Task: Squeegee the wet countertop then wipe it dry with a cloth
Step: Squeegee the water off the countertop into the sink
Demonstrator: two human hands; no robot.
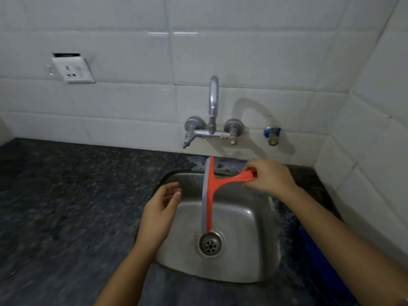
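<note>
An orange squeegee (210,191) with a grey rubber blade hangs over the steel sink (247,219). Its blade runs from the back rim down toward the drain. My right hand (268,176) grips the end of its handle at the sink's back right. My left hand (162,206) hovers over the sink's left rim, fingers apart and loosely curled, holding nothing. The dark speckled countertop (66,206) stretches to the left of the sink and looks wet near the back edge. No cloth is in view.
A chrome wall tap (213,120) with two knobs juts out above the sink's back. A small blue valve (272,134) sits to its right. A white socket plate (72,69) hangs loose on the tiled wall. Something blue (326,268) lies at the right counter edge.
</note>
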